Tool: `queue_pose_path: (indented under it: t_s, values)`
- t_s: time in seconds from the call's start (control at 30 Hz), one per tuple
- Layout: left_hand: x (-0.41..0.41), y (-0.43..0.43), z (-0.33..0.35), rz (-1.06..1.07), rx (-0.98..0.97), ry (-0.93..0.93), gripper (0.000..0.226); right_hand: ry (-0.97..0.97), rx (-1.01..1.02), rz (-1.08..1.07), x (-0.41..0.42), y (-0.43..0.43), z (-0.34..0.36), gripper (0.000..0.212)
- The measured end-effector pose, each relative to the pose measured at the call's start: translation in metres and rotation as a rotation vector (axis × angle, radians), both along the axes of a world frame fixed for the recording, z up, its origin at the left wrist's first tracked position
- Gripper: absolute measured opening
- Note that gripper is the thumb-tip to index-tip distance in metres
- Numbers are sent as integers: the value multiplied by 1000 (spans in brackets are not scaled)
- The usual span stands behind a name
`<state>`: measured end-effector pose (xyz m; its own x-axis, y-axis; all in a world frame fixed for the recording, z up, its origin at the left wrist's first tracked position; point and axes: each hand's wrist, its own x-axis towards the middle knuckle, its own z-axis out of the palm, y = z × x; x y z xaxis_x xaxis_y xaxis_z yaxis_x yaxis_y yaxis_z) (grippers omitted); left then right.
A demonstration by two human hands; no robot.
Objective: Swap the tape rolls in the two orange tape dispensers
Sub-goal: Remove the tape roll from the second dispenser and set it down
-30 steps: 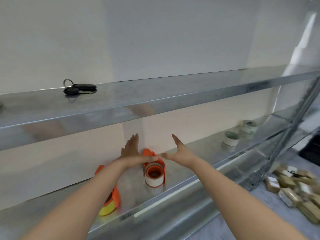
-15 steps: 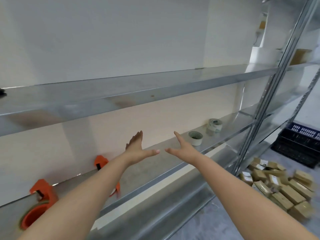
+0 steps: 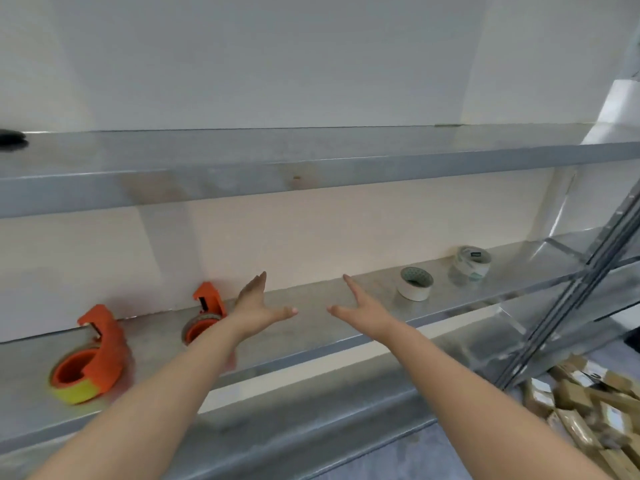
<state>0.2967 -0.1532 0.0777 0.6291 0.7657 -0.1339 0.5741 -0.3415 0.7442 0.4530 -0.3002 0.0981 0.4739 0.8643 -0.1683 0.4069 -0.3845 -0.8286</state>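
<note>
Both hands reach forward over the lower metal shelf [image 3: 311, 327], palms facing each other, holding nothing. The left hand [image 3: 256, 306] has its grip apart, fingers straight and thumb pointing right; the right hand [image 3: 360, 306] is likewise spread, thumb pointing left. The 2 orange tape dispensers stand on this shelf left of the hands: the near dispenser [image 3: 93, 355] carries a yellow roll [image 3: 74, 393], and the far dispenser [image 3: 204, 317], partly hidden behind the left forearm, carries a pale roll. Well to the right on the same shelf sit 2 loose rolls, a white roll [image 3: 415, 284] and a clear roll [image 3: 471, 263]. Cardboard boxes [image 3: 588, 403] lie on the floor at lower right
</note>
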Motion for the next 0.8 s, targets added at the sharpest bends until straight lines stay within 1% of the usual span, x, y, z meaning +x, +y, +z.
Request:
queue_pose_path:
  t_s: [0.1,0.2,0.33,0.43,0.5,0.53,0.6,0.73,0.8]
  values:
    - [-43,20,-1,98,-6,39,114,-12,-9,108,-28,37,-7,78]
    - [-81,43,0,144,74,92,111,-16,-32,186,-53,73,-11,79]
    - [-121,68,-7,139,41,223,126,-32,-58,289,-88,118,-15,77]
    - [-139,82,-22,112,-12,299,129,-6,-87,331,-112,145,-24,77]
    - [-143,90,-36,81,-20,333,130,6,-110,356,-124,158,-31,71]
    - [-143,92,-41,62,-5,345,129,11,-112,370,-129,162,-35,66]
    - [-135,94,-51,28,28,366,122,13,-132,368,-136,171,-45,63]
    - [-118,96,-65,20,68,345,98,15,-164,345,-139,174,-66,56]
    - [-113,95,-71,22,66,323,98,19,-169,334,-140,174,-74,59]
